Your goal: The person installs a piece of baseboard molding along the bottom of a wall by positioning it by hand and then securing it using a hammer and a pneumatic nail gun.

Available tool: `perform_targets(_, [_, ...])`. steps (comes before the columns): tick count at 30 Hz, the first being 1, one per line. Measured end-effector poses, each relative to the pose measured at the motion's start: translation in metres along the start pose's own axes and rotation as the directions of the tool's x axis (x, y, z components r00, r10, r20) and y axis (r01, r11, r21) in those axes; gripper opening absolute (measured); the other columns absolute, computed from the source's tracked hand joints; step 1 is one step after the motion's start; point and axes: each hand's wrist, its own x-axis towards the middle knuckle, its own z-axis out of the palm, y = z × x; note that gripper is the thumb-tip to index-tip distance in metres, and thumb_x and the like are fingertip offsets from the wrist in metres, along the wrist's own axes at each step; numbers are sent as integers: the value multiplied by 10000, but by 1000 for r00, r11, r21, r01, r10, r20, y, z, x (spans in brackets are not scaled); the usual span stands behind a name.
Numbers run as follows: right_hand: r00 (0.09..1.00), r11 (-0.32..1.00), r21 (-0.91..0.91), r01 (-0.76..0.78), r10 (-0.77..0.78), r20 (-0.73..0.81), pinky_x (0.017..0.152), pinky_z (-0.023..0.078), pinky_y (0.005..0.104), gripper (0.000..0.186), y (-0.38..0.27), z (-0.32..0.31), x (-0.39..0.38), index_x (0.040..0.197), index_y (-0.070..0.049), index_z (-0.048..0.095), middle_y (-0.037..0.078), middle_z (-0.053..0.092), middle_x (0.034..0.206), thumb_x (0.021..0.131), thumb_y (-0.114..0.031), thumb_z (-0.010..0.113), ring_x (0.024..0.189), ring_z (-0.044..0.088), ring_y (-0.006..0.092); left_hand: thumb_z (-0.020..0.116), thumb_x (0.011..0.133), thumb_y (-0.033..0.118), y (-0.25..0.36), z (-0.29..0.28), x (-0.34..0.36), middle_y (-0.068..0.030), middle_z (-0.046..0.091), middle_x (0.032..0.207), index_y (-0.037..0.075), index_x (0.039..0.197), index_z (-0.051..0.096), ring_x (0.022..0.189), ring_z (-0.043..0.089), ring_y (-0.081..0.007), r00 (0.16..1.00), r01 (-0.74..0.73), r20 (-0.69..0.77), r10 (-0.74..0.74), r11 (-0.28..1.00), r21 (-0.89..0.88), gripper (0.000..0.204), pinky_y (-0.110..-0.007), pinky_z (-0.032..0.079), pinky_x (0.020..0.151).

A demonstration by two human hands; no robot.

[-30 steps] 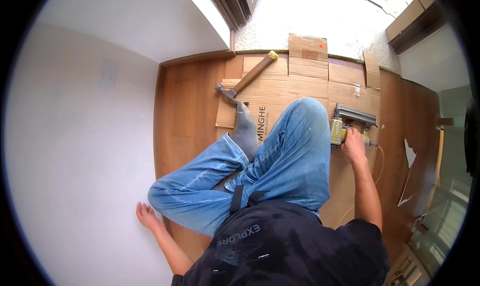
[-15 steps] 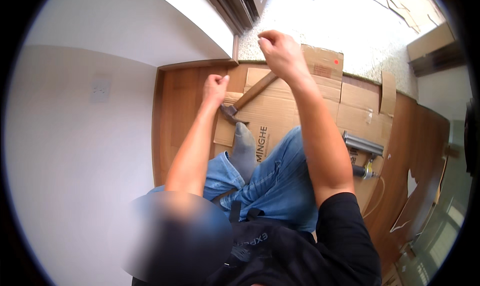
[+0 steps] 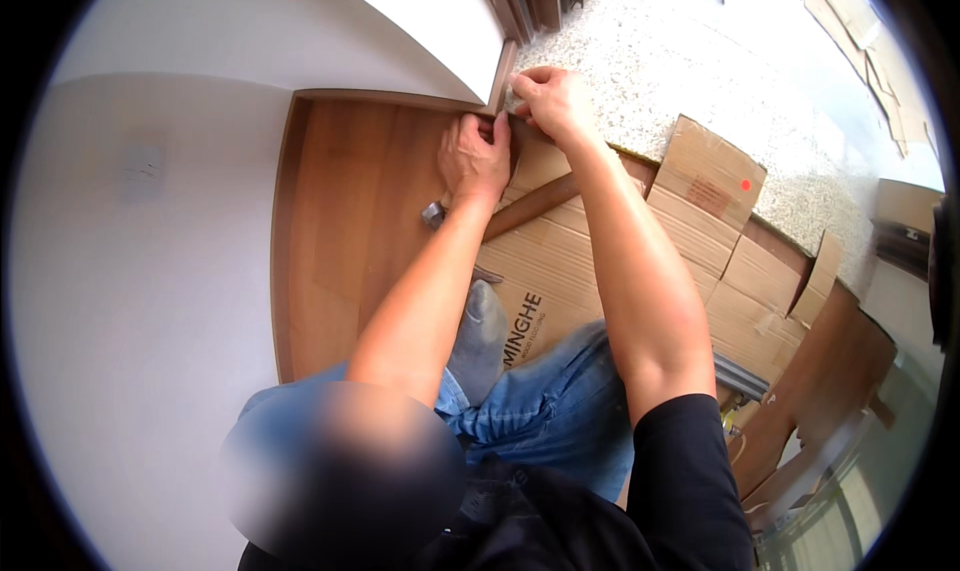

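My left hand lies against the wooden skirting board near its corner, fingers bent forward and thumb standing apart from them. Just beyond it, at the end of the wall, my right hand is closed in a pinch. Whatever sits between its fingertips is too small to make out. Under my forearms a claw hammer rests on the cardboard, its wooden handle slanting toward my right wrist. My left forearm covers part of the hammer's head.
Brown wood flooring runs along the white wall at left. Past the threshold lies a speckled pale floor. A grey metal tool is partly hidden by my right arm. My socked foot stands close to the hammer.
My left hand has moved forward to the skirting corner and its thumb has spread. My right hand has come close beside it. The view has shifted, and the hammer appears still on the cardboard.
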Motion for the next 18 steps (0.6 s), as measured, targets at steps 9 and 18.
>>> perform_targets(9, [966, 940, -268, 210, -242, -91, 765, 615, 342, 365, 15, 10, 11, 1132, -69, 827, 113, 815, 910, 920, -365, 808, 760, 781, 192, 693, 998, 416, 0, 14, 4, -121, 702, 966, 87, 879, 663, 975, 643, -374, 1000, -14, 7, 13, 997, 73, 351, -527, 492, 860])
perform_targets(18, [965, 934, -287, 212, -247, -91, 770, 620, 338, 358, 14, 11, 9, 1129, -72, 828, 114, 820, 942, 910, -355, 828, 774, 787, 187, 694, 994, 424, 2, 11, 3, -129, 703, 985, 81, 879, 667, 1000, 645, -377, 1000, 0, 7, -1, 997, 81, 363, -522, 495, 872])
